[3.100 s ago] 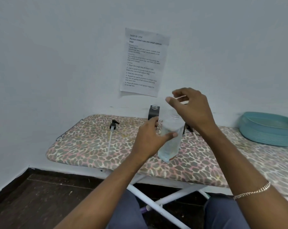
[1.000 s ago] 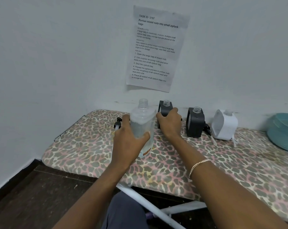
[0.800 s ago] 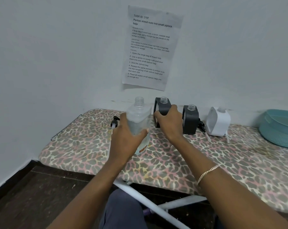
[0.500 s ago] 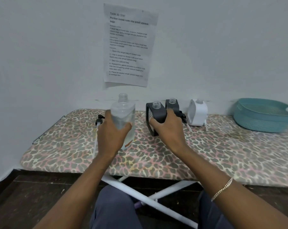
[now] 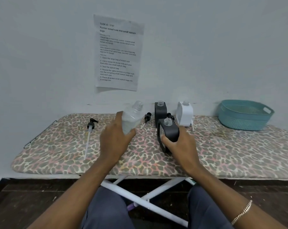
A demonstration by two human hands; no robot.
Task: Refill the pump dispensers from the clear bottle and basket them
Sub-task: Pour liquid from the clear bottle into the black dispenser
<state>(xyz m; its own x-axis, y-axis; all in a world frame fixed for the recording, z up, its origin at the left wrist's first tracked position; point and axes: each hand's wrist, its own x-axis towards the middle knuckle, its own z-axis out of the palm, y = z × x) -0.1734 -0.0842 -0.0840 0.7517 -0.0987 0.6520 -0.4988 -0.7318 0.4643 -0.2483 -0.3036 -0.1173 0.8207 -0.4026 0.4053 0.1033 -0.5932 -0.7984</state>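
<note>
My left hand (image 5: 114, 141) grips the uncapped clear bottle (image 5: 133, 117), tilted with its neck toward the right above the board. My right hand (image 5: 179, 144) grips a black dispenser bottle (image 5: 168, 131) with an open neck, standing on the leopard-print ironing board (image 5: 230, 152). A second black dispenser (image 5: 160, 111) and a white dispenser (image 5: 184, 115), both without pumps, stand at the back by the wall. The teal basket (image 5: 245, 114) sits at the far right.
One black pump with a long tube (image 5: 90, 129) lies on the board's left part. Another pump (image 5: 146, 118) lies between the clear bottle and the black dispensers. A printed sheet (image 5: 117, 53) hangs on the wall. White board legs cross below, above a dark floor.
My right hand pulled one black dispenser from the back row toward the front. My left hand lifted and tilted the clear bottle to the right. Earlier, the bottle's cap came off.
</note>
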